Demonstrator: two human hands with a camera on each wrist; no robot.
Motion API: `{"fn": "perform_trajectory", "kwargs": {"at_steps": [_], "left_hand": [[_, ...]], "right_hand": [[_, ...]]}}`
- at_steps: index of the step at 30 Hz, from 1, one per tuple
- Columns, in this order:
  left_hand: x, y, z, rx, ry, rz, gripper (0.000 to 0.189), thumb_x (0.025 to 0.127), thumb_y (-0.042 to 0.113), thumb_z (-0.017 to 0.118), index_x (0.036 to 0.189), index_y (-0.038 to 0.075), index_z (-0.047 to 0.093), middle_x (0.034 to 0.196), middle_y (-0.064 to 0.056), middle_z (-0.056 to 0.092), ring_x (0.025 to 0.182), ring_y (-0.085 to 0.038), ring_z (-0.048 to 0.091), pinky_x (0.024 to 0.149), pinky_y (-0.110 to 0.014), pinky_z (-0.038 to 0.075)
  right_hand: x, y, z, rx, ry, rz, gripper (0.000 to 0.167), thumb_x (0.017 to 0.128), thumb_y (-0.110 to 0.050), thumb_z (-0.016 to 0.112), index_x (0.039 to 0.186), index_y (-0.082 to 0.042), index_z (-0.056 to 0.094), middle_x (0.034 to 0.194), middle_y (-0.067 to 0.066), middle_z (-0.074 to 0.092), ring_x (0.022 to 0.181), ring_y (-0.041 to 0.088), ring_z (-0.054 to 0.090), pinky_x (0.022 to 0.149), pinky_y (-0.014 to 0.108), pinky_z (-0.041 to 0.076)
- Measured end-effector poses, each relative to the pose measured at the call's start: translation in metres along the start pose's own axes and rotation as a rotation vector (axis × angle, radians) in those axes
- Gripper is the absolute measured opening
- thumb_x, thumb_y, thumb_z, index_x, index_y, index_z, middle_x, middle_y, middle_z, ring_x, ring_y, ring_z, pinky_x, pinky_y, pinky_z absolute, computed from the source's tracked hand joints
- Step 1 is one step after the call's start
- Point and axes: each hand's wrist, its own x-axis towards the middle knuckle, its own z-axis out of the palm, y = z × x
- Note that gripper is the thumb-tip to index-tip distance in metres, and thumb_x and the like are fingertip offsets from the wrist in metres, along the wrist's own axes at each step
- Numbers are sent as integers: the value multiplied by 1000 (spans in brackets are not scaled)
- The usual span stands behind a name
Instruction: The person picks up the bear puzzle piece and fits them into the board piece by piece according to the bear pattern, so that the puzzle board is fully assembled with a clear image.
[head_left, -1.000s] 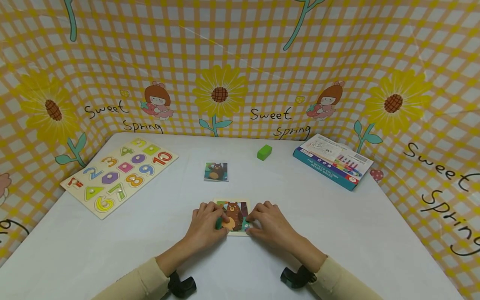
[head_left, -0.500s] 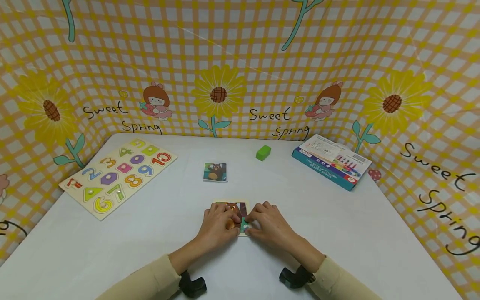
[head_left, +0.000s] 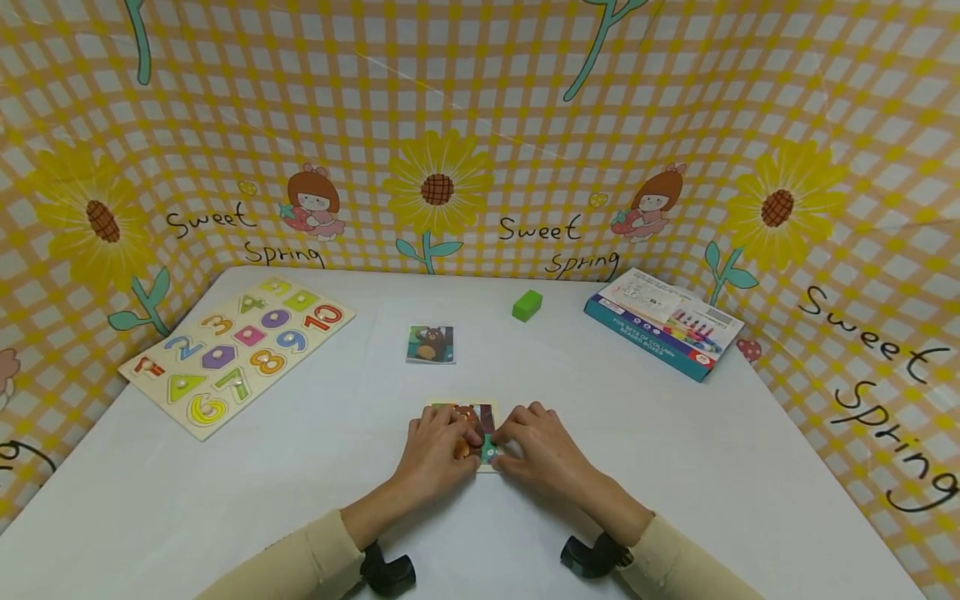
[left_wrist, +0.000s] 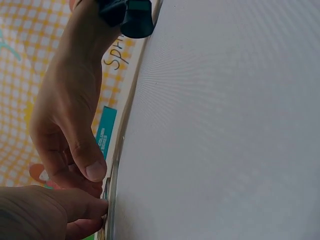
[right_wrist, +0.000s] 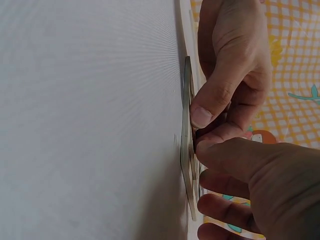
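Note:
A small wooden bear jigsaw puzzle (head_left: 487, 415) lies flat on the table between the hands, a brown bear on its face. My left hand (head_left: 437, 447) covers its left and middle part, thumb and bent fingertips resting on the pieces. On its right side, the fingertips and thumb of my right hand (head_left: 542, 446) touch the edge and the teal corner piece. The right wrist view shows the puzzle's tray (right_wrist: 185, 130) edge-on, with the left thumb (right_wrist: 204, 116) against its top. Neither hand lifts a piece; much of the bear is hidden beneath the left hand.
Beyond the puzzle lies a square bear picture card (head_left: 431, 344). A green block (head_left: 527, 306) stands farther back. At the left is a wooden number board (head_left: 240, 354), at the right a blue-and-white box (head_left: 663, 321). Patterned cloth (head_left: 480, 108) walls in the white table.
My left hand has moved right over the puzzle, from its left edge to its middle, covering more of the bear, and then stays there. The right hand has hardly moved.

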Motion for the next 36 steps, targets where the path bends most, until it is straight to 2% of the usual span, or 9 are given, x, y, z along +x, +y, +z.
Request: {"fn": "perform_trajectory", "kwargs": {"at_steps": [5,30,33,36], "left_hand": [[0,0,0,5,2,2,9,76,16,74,83,17,70,99,0,55,95,-21,43,82,-44,34],[0,1,0,-11,2,3,9,76,16,74,84,16,70,100,0,56,94,-21,43,82,-43,33],[1,0,-3,-37,13,-1,10,76,16,75,84,16,70,97,1,55,93,-21,43,82,-44,34],[4,-2,-11,-67,51,-15,12,76,14,75,87,14,71,95,0,55,93,-22,43,83,-46,34]], "right_hand": [[-1,1,0,2,29,-10,21,73,-25,83,88,-15,73,91,-3,58,86,17,46,77,37,38],[-1,2,2,14,27,1,18,73,-23,83,85,-15,73,89,-3,58,85,18,45,76,37,37],[0,3,-1,15,32,6,17,74,-22,82,87,-14,72,89,-3,58,85,18,46,77,37,38],[2,6,-7,21,40,37,16,77,-21,79,89,-12,73,89,-1,59,87,20,48,78,39,39]]}}
